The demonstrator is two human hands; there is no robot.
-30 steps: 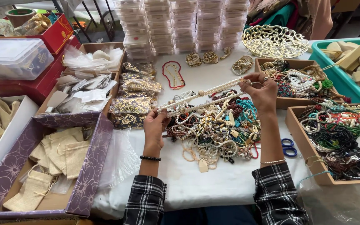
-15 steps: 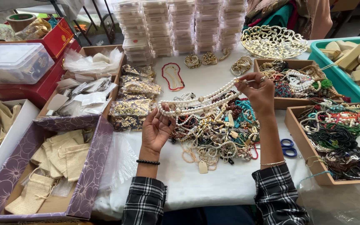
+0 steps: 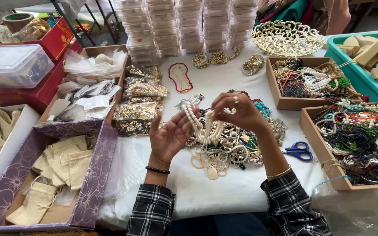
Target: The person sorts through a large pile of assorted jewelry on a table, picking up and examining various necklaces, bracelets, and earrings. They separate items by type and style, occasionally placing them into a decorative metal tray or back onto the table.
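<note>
White cloth covered the surface [image 3: 224, 192], crowded with trays, boxes and loose jewellery under the single head view.

Head view: 1 second earlier the string of cream-white beads [image 3: 197, 124] had been stretched out long between both hands; half a second earlier it sagged in an arc; now it was gathered into short hanging loops between them, just above the heap of mixed bead necklaces [image 3: 232, 148]. The left hand [image 3: 168, 136] lay palm up, fingers spread wide, with the loops draped against its fingertips. The right hand [image 3: 237, 112] had come in from the far right and pinched the top of the strand, fingers closed on it. By my reading, the strand was being bundled up, not laid out.

Around them: blue-handled scissors [image 3: 300, 150] lay just right of the heap, 2 wooden trays of coloured bead strings [image 3: 329, 78] stood further right, gold-patterned pouches [image 3: 138, 105] lay left, and a purple floral box of burlap bags [image 3: 88, 188] sat at the near left. The heap itself lay directly beneath the strand, close enough to snag it.
</note>
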